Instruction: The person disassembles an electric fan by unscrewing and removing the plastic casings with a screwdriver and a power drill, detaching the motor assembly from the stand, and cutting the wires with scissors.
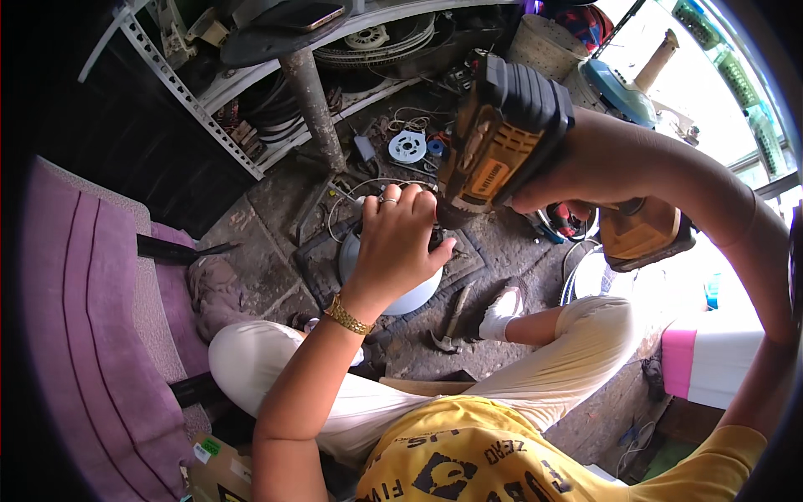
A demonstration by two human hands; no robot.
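Observation:
A yellow and black cordless drill [481, 159] is in my right hand [556, 171], its body raised and its nose tilted down over the work. The battery end [640, 234] shows below my wrist. My left hand [400, 238] is bent, fingers curled over the top of a part close to the drill's nose, thumb out to the right. What those fingers grip is hidden beneath them. Under this hand a rounded light-grey object [410, 301] rests on the floor, mostly covered by my hand and wrist. The drill's tip is hidden too.
A hammer [452, 322] lies on the floor between my feet. Beyond are a white reel [407, 146], loose cables and a metal post [311, 109]. A purple-covered chair [100, 335] stands left, a perforated bucket [548, 46] back right, a pink-white box [707, 368] right.

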